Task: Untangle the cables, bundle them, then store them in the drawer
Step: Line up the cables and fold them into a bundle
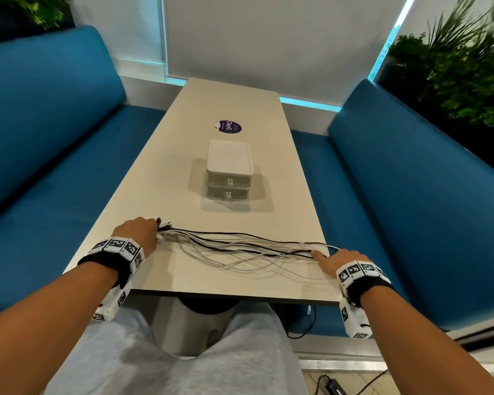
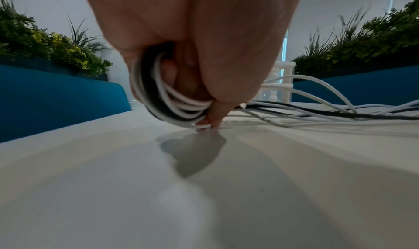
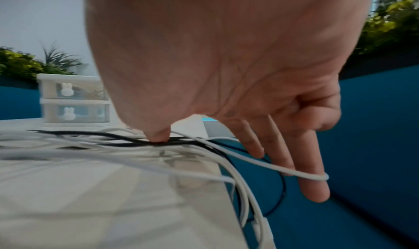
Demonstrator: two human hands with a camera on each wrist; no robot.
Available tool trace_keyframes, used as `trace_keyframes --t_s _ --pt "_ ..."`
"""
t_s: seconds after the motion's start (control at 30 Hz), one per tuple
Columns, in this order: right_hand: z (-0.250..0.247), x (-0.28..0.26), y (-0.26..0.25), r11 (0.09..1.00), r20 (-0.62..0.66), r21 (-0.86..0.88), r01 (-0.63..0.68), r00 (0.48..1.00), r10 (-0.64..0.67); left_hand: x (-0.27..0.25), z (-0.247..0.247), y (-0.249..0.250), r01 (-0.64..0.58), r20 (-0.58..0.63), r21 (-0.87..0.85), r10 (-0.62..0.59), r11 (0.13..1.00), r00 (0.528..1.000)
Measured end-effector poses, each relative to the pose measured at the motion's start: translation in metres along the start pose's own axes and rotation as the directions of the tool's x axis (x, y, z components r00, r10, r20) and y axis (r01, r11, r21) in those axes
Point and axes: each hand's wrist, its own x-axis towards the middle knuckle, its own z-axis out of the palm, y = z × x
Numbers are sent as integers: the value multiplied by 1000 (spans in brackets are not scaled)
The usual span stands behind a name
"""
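— White and black cables (image 1: 240,246) run across the near end of the tabletop (image 1: 166,178), from one of my hands to the other. Do you see them?

— Yes. What is the left hand (image 1: 137,233) doing?

— From the left wrist view its fingers (image 2: 215,114) are curled round a bunch of the cables (image 2: 172,102), white and black strands looped together, with a fingertip down on the tabletop (image 2: 204,190). Plug ends stick out past the knuckles in the head view.

— And the right hand (image 1: 341,262)?

— It sits at the right edge of the tabletop. The thumb (image 3: 158,134) presses the strands flat against the surface, and the other fingers (image 3: 312,186) hang straight and a little spread over the edge, beside the blue bench (image 3: 374,163). One white cable (image 3: 294,172) lies across those fingers; more cable ends droop off the edge below.

— Where is the drawer unit (image 1: 229,172)?

— Farther up the tabletop, in the middle, well apart from the cables. Two stacked drawers, both closed, each with a small rabbit-shaped knob (image 3: 66,89). A round purple sticker (image 1: 228,127) lies beyond it
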Motion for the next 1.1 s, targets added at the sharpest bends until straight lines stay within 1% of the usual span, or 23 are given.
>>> trace_keyframes --t_s 0.1,0.17,0.3,0.43,0.53,0.67,0.7,0.73,0.77,0.8,0.9,0.97,1.0,1.1 --pt "1 -4 5 999 89 41 -36 996 33 0 -2 1 5 11 3 -5 1000 1000" --pt "-4 -9 6 998 142 52 -37 989 29 0 -3 2 4 10 5 -4 1000 1000" --pt "-24 -26 6 997 163 79 2 986 -15 -1 -3 2 9 10 3 -9 1000 1000" --pt "-33 -31 9 993 177 120 3 984 -25 -2 -5 4 12 18 1 -12 1000 1000" --pt "-30 -28 13 978 197 206 -28 980 -13 -4 -5 4 14 20 -4 -14 1000 1000" --pt "-18 -16 24 927 267 349 -141 963 46 -4 -6 4 14 19 -10 -14 1000 1000" --pt "-13 -8 30 925 260 348 -154 964 62 -4 -7 4 14 21 -8 -14 1000 1000" --pt "-7 -1 37 931 224 329 -160 971 87 -4 -7 4 11 22 -5 -11 1000 1000" --pt "-4 3 43 944 172 286 -165 978 118 -5 -7 4 7 21 -2 -7 1000 1000" --pt "-2 7 49 956 153 238 -170 979 136 -5 -7 5 3 20 -1 -3 1000 1000" --pt "2 4 61 987 158 99 -127 981 111 -6 -10 6 -4 23 0 4 1000 1000" --pt "3 -3 64 994 207 -19 -112 972 114 -6 -13 7 -10 20 4 10 1000 1000" --pt "3 -4 64 990 194 0 -140 971 137 -6 -14 8 -12 16 4 12 1000 1000" --pt "3 -4 59 968 100 204 -145 987 127 -7 -17 14 -14 -3 -8 14 1000 1000"
